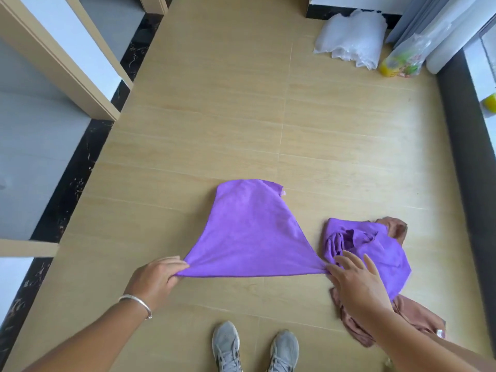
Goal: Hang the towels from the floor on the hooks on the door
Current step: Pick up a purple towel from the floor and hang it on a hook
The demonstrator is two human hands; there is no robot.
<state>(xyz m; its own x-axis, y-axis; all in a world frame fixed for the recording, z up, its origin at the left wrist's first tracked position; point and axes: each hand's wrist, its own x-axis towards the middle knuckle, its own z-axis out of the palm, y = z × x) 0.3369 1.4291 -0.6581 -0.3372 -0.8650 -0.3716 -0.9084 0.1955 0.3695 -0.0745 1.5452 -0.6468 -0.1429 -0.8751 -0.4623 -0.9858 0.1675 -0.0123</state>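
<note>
From the head camera, a purple towel [249, 232] is stretched out flat over the tan floor [214, 116]. The left hand [155, 280] is at the towel's 8 o'clock corner, and its grip pinches that corner tight. The right hand [357, 283] is at the towel's 4 o'clock corner. Its thumb and first finger pinch that corner, while the other fingers are spread out wide. The near edge of the towel runs straight from one hand to the other.

At 3 o'clock from the stretched towel, just beside it, a second purple towel [375, 251] lies bunched up on top of a brown towel [418, 318]. Two grey shoes [255, 347] stand at 6 o'clock. A white plastic bag [351, 38] sits far off at 1 o'clock.
</note>
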